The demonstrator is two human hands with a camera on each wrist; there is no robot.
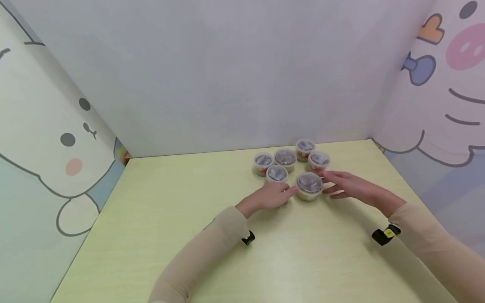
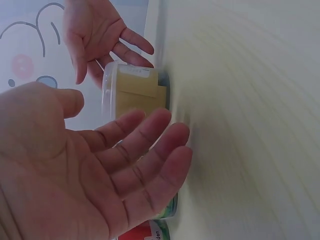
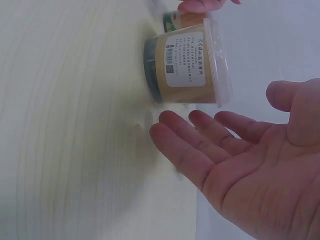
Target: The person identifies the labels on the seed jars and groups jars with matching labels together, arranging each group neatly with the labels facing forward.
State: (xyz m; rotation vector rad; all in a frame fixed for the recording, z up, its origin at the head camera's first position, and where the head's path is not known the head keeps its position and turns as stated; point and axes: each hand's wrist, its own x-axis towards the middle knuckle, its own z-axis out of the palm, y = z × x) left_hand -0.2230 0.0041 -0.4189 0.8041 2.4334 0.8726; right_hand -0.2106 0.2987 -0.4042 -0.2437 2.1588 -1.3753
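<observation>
A round lidded tub [image 1: 309,186] with a clear plastic lid stands upright on the table, nearest to me in a group of several. Its tan paper wrap [image 2: 132,102] shows in the left wrist view. A white label [image 3: 185,59] with a barcode faces the right wrist camera. To the left of this tub is my left hand [image 1: 271,196], its fingers loosely bent and nothing in its palm. My right hand [image 1: 352,188] spreads relaxed fingers at the tub's right side; the right wrist view shows a small gap between them. Whether the left fingertips touch the tub cannot be told.
Just behind stand more lidded tubs, including one partly hidden beyond the left hand [image 1: 277,173], a red-patterned one [image 1: 319,161] and another at the back [image 1: 305,150]. The pale wooden table [image 1: 182,198] meets a grey wall [image 1: 227,84] behind them.
</observation>
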